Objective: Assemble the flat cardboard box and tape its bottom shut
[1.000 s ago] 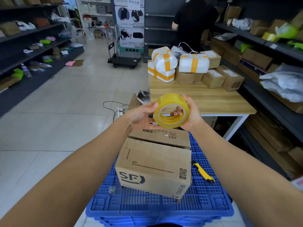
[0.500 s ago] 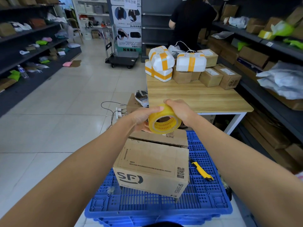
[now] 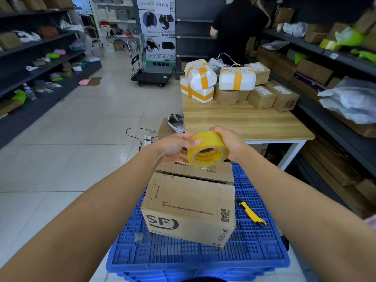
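Note:
A brown cardboard box [image 3: 189, 206] printed with an SF logo stands folded up on a blue plastic pallet [image 3: 254, 247]; its upper flaps are folded over with a dark gap between them. Above the box's far edge, both hands hold a yellow roll of tape [image 3: 206, 148]. My left hand [image 3: 175, 146] grips the roll's left side with the thumb on its outer face. My right hand [image 3: 230, 140] wraps the roll's right side from behind.
A yellow utility knife [image 3: 251, 213] lies on the pallet right of the box. Behind stands a wooden table [image 3: 244, 121] with stacked parcels. A person [image 3: 238, 27] stands at the back. Shelves line both sides; a platform trolley [image 3: 152, 76] sits on the tiled floor.
The tape roll came down from chest height to just above the box's far edge. It turned so its hole faces down toward me, and both hands shifted their grip round it.

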The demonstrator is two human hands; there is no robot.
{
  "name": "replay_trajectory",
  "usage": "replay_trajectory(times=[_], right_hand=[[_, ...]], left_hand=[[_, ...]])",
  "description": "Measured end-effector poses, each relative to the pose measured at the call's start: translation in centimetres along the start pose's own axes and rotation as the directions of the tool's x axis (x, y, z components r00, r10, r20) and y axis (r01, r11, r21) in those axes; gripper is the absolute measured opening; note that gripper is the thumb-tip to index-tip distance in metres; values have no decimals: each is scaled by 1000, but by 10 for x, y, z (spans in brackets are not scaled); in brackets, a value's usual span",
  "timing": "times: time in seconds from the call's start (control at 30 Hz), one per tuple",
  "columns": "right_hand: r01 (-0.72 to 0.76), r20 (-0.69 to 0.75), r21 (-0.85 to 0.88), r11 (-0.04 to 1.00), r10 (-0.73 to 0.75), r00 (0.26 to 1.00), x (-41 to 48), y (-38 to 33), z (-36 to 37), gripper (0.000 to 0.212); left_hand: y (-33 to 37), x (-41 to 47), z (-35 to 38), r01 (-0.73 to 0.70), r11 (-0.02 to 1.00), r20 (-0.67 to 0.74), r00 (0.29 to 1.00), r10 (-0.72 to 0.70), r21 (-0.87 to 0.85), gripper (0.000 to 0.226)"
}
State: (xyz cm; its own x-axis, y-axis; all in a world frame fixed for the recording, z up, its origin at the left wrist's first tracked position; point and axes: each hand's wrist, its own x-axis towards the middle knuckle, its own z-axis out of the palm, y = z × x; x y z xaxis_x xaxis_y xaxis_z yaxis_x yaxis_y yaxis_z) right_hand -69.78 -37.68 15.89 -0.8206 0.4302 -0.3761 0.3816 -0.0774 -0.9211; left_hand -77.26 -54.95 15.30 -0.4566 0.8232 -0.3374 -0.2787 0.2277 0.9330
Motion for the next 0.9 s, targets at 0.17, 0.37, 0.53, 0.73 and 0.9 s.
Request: replay_trajectory(times=[0.17,0.37,0.53,0.73,0.9], right_hand=[[2,-65,112,994,5,998,-2,1,0,20],[-6,-37,312,950,19,999,-4,3,1,17],[64,-60,28,998,-63,996,-6,-3,5,31],[238,197,-330,914,-180,964,-8,-3,12,37],[199,267,-180,963,-147,952,-8,4,7,28]], left_hand=[[-1,1,0,7,998,-136,991,-16,-66,40],[0,-3,4,102,977,-114,986,-124,-185,70],[0,-2,4,66,975,-238,964,-117,-211,49],[0,0,2,90,995,-335,937,-96,-34,53],[-7,-8,-7,76,997,-220,972,-81,-33,54]])
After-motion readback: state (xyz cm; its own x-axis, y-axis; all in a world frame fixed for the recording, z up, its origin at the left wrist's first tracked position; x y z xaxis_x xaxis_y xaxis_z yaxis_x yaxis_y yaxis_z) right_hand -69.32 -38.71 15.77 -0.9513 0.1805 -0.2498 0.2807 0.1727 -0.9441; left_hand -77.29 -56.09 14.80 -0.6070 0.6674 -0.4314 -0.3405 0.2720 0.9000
